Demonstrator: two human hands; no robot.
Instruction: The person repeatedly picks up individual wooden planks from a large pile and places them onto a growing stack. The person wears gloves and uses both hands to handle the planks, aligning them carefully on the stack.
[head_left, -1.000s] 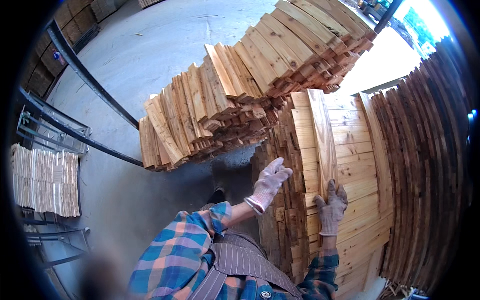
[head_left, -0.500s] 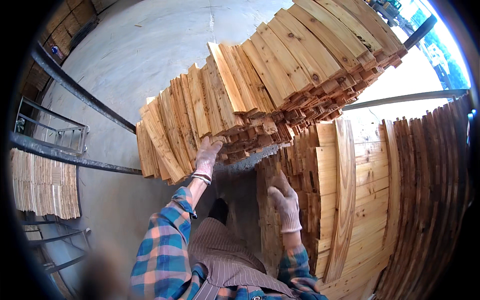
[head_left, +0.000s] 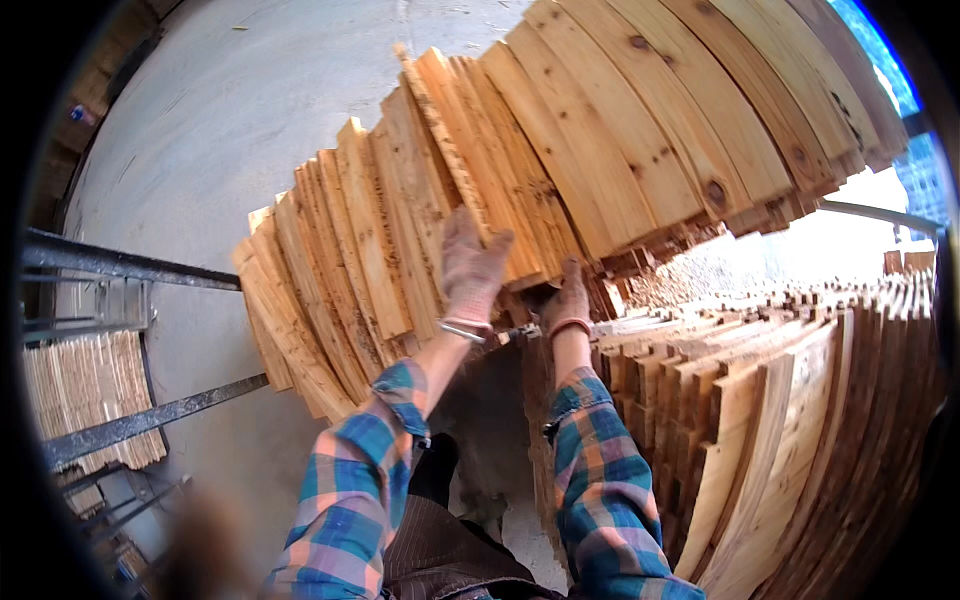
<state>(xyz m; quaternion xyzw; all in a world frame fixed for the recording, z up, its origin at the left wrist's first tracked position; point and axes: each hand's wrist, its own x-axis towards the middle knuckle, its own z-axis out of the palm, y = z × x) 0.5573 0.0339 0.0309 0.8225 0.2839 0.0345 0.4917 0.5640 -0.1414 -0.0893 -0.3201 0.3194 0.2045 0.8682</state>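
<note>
My left hand (head_left: 472, 265), in a pale work glove, is closed around the near end of a narrow wooden board (head_left: 440, 135). That board stands tipped on its edge above its neighbours on a long stack of planks (head_left: 610, 130). Close by on the right, my gloved right hand (head_left: 567, 305) is at the near ends of the stacked planks, beside a dark gap. One of its fingers points upward; the others are partly hidden, so its grip cannot be made out.
To the right stands another tall stack of boards (head_left: 690, 370). Dark metal bars (head_left: 150, 420) cross at the left, with a smaller stack of pale boards (head_left: 95, 390) behind them. Grey concrete floor (head_left: 260, 80) stretches beyond the plank stack.
My left hand has moved right along the stack and tipped a board onto its edge. My right hand has come up from beside the right-hand stack to the plank ends. The view has shifted.
</note>
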